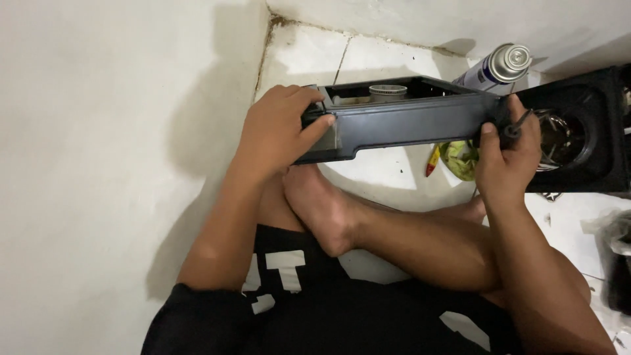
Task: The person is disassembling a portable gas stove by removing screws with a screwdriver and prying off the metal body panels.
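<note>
Left hand [279,131]: closed over the left end of a long black case [401,121], fingers curled across the top edge, thumb pressed flat on the front face. Wrist bent, forearm running down toward the lower left of the frame.

Right hand [507,154]: clenched around the right end of the same case, fingers wrapped behind, thumb up against the corner; a thin dark tool [519,125] pinched in the same grip, kind not clear. Forearm running down to the lower right corner.

Black case: held level across the upper middle of the frame, raised off the white tile floor [388,171], open side facing away. Small round grey part [388,91] visible inside near the top edge.

Surroundings: spray can [494,68] with silver cap, lying tilted at the upper right, just behind the case. Black speaker box [578,138] at the right edge, partly hidden by the right hand. Yellow-green wrapper [458,160] and a small red and yellow item [432,162] on the floor below the case. Bare foot [319,207] and crossed legs beneath, centre frame. White wall [112,131] filling the left side.
</note>
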